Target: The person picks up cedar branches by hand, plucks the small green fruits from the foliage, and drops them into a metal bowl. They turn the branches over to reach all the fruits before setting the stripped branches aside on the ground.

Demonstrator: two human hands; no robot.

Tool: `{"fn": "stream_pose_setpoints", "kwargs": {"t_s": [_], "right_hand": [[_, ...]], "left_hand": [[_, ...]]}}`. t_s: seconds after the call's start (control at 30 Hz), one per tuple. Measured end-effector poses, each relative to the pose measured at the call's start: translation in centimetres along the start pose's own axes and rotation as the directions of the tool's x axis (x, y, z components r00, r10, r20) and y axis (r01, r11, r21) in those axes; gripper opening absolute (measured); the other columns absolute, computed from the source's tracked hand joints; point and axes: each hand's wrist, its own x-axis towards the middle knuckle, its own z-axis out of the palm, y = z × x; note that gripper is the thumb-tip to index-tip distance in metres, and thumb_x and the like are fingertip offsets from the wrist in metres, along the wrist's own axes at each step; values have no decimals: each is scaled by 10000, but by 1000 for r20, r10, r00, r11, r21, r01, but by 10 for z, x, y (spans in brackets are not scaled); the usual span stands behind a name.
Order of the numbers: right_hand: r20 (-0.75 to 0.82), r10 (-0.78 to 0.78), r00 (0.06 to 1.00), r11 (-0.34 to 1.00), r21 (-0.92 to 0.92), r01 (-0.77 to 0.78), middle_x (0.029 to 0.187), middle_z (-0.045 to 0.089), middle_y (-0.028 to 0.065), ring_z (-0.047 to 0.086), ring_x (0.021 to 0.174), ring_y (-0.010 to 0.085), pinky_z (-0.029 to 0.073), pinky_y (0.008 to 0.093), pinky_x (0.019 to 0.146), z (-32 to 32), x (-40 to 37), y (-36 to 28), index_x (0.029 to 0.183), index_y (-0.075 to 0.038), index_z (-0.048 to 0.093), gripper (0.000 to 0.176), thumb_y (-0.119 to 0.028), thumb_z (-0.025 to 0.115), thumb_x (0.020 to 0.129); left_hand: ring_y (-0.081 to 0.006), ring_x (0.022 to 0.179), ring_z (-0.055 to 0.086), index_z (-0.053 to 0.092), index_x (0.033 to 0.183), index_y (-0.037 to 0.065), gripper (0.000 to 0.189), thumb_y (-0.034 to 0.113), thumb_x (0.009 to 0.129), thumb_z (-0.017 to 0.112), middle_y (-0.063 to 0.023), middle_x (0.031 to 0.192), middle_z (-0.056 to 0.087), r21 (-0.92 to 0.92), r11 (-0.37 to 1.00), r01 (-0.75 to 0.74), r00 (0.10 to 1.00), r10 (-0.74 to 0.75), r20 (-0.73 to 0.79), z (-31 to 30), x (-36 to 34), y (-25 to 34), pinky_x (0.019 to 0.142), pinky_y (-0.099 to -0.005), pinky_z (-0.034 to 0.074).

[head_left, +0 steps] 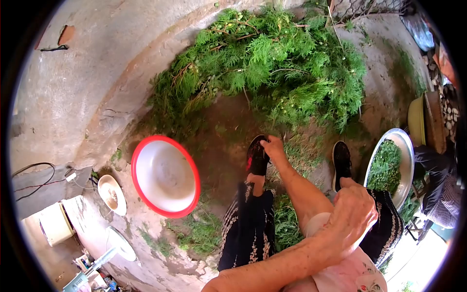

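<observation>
Cut greenery lies about the feet, with one hand down at a shoe

A broad heap of leafy evergreen branches (301, 58) arcs across the ground (214, 117) beyond the feet, toward its far edge. Looser sprigs (287, 224) lie between the legs, and more scraps (199, 236) sit outside the left one.

The right hand (276, 147) reaches down to the left shoe (257, 158), its fingertips at the toe end. Its fingers are bent, but whether they pinch anything cannot be told. The left hand (354, 211) is crossed over the right arm, close above the right trouser leg (384, 224). Its fingers are curled in; nothing shows in them, though the palm is hidden.

Toward the ground's right edge, a metal basin (407, 158) holds small green pieces (386, 165), just beside the right leg. Past it show the dark clothes (432, 170) of another person. On the left side, near the wall (87, 92), is a white basin (168, 168) with a red rim.

The metal basin looks most at risk: a swing of the right knee, or a shift by the neighbour, could knock it and spill the pieces onto the dusty ground. Twigs sticking out of the heap could snag a cuff or scratch a bare forearm. The crossed arms could bump each other, and sprigs underfoot could be crushed or slide beneath the right shoe (342, 163).
</observation>
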Motion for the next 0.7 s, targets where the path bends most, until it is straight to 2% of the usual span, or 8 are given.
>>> {"fn": "stream_pose_setpoints", "kwargs": {"t_s": [0.17, 0.3, 0.43, 0.5, 0.53, 0.63, 0.67, 0.7], "right_hand": [[-337, 251, 907, 830, 558, -23, 638, 540, 60, 496, 504, 164, 380, 352, 426, -29, -46, -43, 809, 2, 546, 79, -68, 581, 813], [-54, 347, 936, 803, 533, -267, 554, 459, 64, 391, 423, 155, 274, 337, 355, -87, -62, -49, 738, -27, 467, 187, -128, 573, 853], [-14, 194, 981, 964, 190, -187, 535, 440, 76, 359, 416, 175, 282, 375, 372, -140, -83, -39, 695, -32, 472, 258, -199, 577, 862], [-215, -300, 929, 927, -294, 232, 554, 504, 115, 472, 467, 230, 345, 403, 418, -154, -100, -20, 707, -37, 544, 245, -233, 565, 851], [-288, -636, 716, 712, -577, 401, 566, 526, 117, 509, 499, 237, 368, 398, 444, -160, -133, -35, 709, -48, 563, 240, -243, 557, 850], [-269, -291, 918, 572, -818, -59, 667, 618, 38, 608, 669, 197, 436, 329, 574, -172, -182, -77, 712, -127, 635, 196, -254, 547, 833], [-243, -305, 921, 586, -810, -20, 708, 624, 23, 605, 681, 181, 447, 320, 577, -168, -175, -57, 718, -133, 637, 164, -243, 565, 816], [-215, -317, 924, 599, -800, 19, 749, 631, 8, 602, 693, 165, 457, 312, 580, -164, -170, -35, 724, -138, 639, 133, -231, 583, 800]], "left_hand": [[-131, 627, 496, 563, 738, 55, 169, 184, 631, 570, -10, 663, 488, -69, 997, 37, 990, -27, 137, -2, 6, 5, 486, -250, 343], [-156, 604, 556, 551, 705, 57, 135, 156, 618, 585, -33, 624, 522, -144, 984, 102, 995, -100, 25, 2, 9, 11, 518, -283, 433], [-181, 642, 604, 607, 752, 59, 95, 109, 673, 589, -82, 701, 601, -132, 989, 60, 998, -58, 18, 6, 15, 15, 580, -284, 465], [-191, 611, 614, 613, 765, 53, 63, 90, 725, 580, -104, 710, 619, -127, 991, 48, 993, -34, 111, -6, 18, 16, 556, -301, 491], [-188, 596, 615, 609, 765, 43, 61, 88, 754, 571, -109, 716, 626, -42, 990, 137, 980, -130, 152, 12, 23, 14, 528, -299, 498], [-141, 511, 545, 556, 693, 39, 91, 48, 784, 553, -78, 650, 588, -155, 986, 55, 979, -23, 203, 18, 22, 18, 440, -269, 494], [-135, 495, 520, 532, 665, 51, 108, 30, 770, 553, -56, 611, 555, -172, 983, -65, 995, 50, -91, 27, 11, 15, 432, -257, 485], [-136, 512, 533, 523, 654, 69, 121, 22, 761, 552, -36, 597, 548, -133, 991, -22, 1000, 24, 10, 36, 9, 14, 432, -243, 474]]}}
